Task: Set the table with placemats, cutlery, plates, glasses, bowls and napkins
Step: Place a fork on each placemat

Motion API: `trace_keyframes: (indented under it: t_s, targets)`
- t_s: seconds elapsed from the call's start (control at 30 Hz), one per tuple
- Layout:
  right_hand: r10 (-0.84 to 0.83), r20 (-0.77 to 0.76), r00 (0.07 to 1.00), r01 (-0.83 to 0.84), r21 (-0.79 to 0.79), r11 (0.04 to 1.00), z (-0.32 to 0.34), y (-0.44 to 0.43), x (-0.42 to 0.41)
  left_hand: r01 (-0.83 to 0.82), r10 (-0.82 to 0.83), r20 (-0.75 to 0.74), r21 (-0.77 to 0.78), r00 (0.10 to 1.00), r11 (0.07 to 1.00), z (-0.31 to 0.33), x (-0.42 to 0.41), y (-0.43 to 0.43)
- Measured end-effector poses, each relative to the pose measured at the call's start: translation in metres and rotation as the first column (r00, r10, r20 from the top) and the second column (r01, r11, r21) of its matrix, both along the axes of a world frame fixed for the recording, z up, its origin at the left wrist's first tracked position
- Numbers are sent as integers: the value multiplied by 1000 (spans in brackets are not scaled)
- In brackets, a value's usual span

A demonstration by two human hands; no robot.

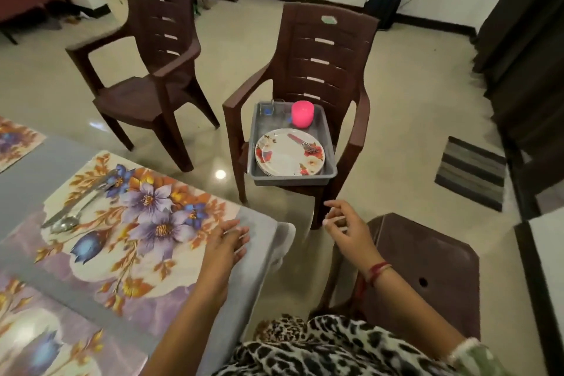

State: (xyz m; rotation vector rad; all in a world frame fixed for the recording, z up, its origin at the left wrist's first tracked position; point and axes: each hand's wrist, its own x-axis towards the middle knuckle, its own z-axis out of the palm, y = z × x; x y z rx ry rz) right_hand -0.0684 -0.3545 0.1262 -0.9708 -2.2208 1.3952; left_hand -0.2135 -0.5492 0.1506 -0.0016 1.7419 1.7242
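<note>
Both hands empty. L hand (227, 243) lies flat, fingers relaxed, at the placemat (137, 223)'s 3 o'clock edge, prob. squaring it. R hand (345, 227) hangs loosely curled in the air, aimed at 12 o'clock. There the grey tray (293, 178) sits on a chair (323, 49) seat w/ stacked plates (290, 152), pink cup (302, 113) & glasses (276, 107), within reach by design, I'd say. Spoon (65, 224) + knife lie at the mat's 10 o'clock.

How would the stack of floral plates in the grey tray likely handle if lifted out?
The plates look rigid and glossy, so probably slippery. Stacked, they are likely heavyish. The cutlery lying on top would probably slide off if tilted.
</note>
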Motion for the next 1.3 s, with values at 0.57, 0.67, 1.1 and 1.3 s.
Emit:
trace_keyframes:
  t_s: [0.57,0.67,1.1,1.3]
  targets:
    - [148,289,946,-133,-73,988,-80,251,-226,98,-203,-214,-418,956,903,-51,-159,208]
    - [143,399,906,-128,-64,990,-126,317,-267,97,-384,-294,-671,875,735,-83,-202,273]
    - [238,696,677,-344,14,939,-308,401,-355,202,-951,23,-978,307,42,-239,-288,403]
    - [151,750,644,-302,67,951,-322,403,-380,303,-935,119,-953,335,-13,-248,-270,387]
